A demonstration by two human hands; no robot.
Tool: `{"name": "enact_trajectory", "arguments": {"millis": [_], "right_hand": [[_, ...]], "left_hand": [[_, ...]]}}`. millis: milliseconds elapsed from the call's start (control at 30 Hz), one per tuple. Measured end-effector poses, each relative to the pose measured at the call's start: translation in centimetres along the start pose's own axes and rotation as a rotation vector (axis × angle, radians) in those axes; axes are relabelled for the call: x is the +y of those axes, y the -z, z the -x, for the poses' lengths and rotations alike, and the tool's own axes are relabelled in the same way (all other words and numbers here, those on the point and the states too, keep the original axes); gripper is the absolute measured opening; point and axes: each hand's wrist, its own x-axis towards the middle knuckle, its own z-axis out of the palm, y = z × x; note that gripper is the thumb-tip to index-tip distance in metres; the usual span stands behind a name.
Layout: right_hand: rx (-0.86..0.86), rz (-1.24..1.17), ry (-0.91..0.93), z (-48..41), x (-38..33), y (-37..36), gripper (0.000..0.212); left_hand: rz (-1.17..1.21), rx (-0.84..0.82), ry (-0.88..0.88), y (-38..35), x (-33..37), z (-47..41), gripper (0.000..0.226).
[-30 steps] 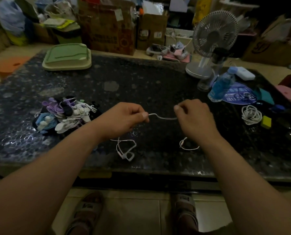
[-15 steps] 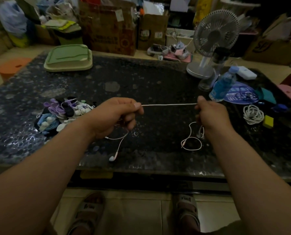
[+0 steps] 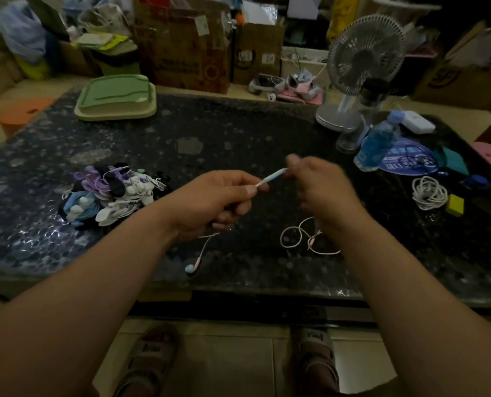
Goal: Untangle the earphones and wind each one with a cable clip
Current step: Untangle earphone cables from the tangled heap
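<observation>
Head view: left hand [image 3: 218,202] and right hand [image 3: 321,190] each pinch the earphone cable [image 3: 271,179], a short stretch taut between them over the table [image 3: 238,133]; its earbud [image 3: 191,267] is near the near edge. Best to feed slack evenly, avoiding kinks. Blur obscures the right fingers' exact grip

Nothing reading cleanly anywhere. Showing dark lettering on the right sandal strap [image 3: 314,336], too blurred for spelling out. Carrying faded print across the tall cardboard box [image 3: 181,64], not resolving into characters. Bearing white characters on the blue round card [image 3: 404,164] beside the bottle [image 3: 378,144], likewise illegible.
</observation>
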Motion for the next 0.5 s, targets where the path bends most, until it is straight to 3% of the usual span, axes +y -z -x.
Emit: {"name": "enact_trajectory", "arguments": {"millis": [67,100,133,200,267,333,433,500], "right_hand": [[0.153,-0.318,-0.139,-0.8,0.2,1.6,0.030],[0.178,-0.367,-0.166,-0.9,0.5,2.3,0.029],[0.170,-0.299,-0.184,-1.0,1.0,2.8,0.029],[0.122,0.072,-0.160,-0.7,1.8,3.0,0.027],[0.101,0.369,0.035,0.0,1.9,2.2,0.024],[-0.030,0.332,0.204,1.1,1.0,0.7,0.027],[-0.362,0.283,0.184,2.3,0.4,-1.6,0.035],[-0.386,0.351,0.201,2.3,0.3,-1.9,0.032]], "left_hand": [[0.010,0.001,0.012,0.7,0.0,0.1,0.025],[0.016,0.000,0.011,1.0,-0.1,0.2,0.026],[0.026,-0.001,0.010,1.3,-0.2,0.2,0.027],[0.021,0.006,0.009,1.5,-0.4,0.2,0.029],[-0.057,0.023,0.005,1.3,-0.4,0.1,0.029],[-0.135,0.040,-0.011,0.6,-0.3,0.0,0.028],[-0.194,0.083,-0.044,-0.2,-0.1,-0.2,0.025],[-0.218,0.111,-0.037,-0.3,-0.1,-0.2,0.021]]}}
